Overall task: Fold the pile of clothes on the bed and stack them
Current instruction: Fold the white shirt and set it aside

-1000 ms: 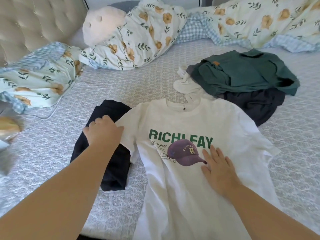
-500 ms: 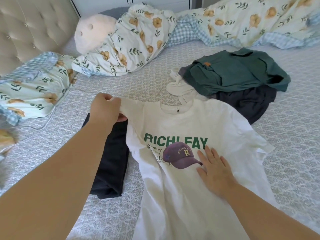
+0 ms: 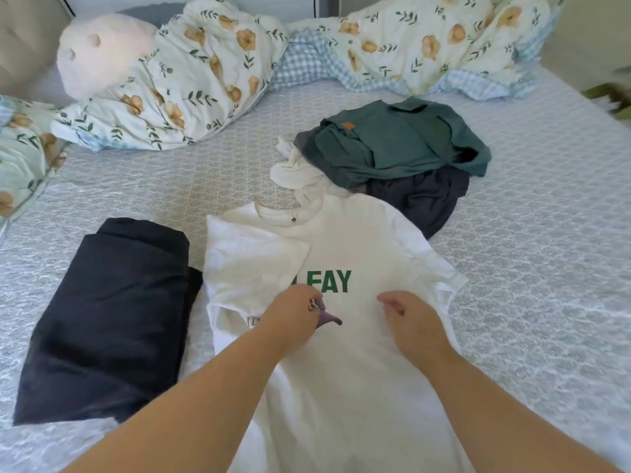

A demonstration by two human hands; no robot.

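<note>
Curled hands (image 3: 293, 314) on white T-shirt (image 3: 368, 254)

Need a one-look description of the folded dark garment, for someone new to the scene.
Start at the white tee with green letters, mid-bed. Directly left of it lies the folded dark garment, a flat navy rectangle. The other dark piece is crumpled under the green top, beyond the tee.
</note>
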